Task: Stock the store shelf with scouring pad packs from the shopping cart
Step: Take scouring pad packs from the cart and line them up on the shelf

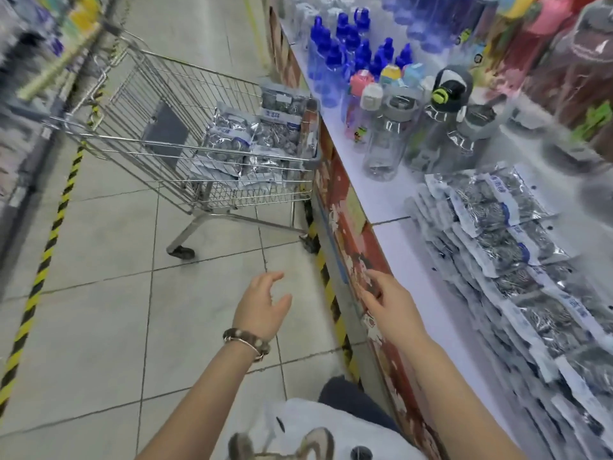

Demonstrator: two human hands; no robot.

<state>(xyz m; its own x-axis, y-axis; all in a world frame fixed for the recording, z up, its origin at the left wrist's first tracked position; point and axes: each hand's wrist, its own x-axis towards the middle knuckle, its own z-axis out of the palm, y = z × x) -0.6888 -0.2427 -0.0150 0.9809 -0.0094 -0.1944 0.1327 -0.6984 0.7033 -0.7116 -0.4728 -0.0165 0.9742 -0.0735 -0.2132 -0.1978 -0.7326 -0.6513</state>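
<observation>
- Over on the left, a black-and-yellow striped tape (43,260) runs along the tiled floor.
- Next comes the shopping cart (139,94), a wire one, parked with its far corner against the shelf front. A loose heap of scouring pad packs (232,141) lies in its basket, well ahead of both hands.
- Nearer the person, the left hand (262,310) hangs over the floor tiles, fingers loosely spread and slightly bent, holding nothing. A beaded bracelet (247,340) sits on that wrist.
- Just to its right, the right hand (391,307) reaches forward with fingers stretched out, also empty. It is in front of the shelf's red front panel; whether it touches the panel I cannot tell.
- Then the shelf (391,200) itself, white-topped. Blue bottles (348,51) stand at its far end, and clear bottles (384,144) stand nearer.
- Furthest right, a long stacked row of packs on the shelf (517,260) overlaps like tiles, lying beside the right arm and apart from the right hand.
</observation>
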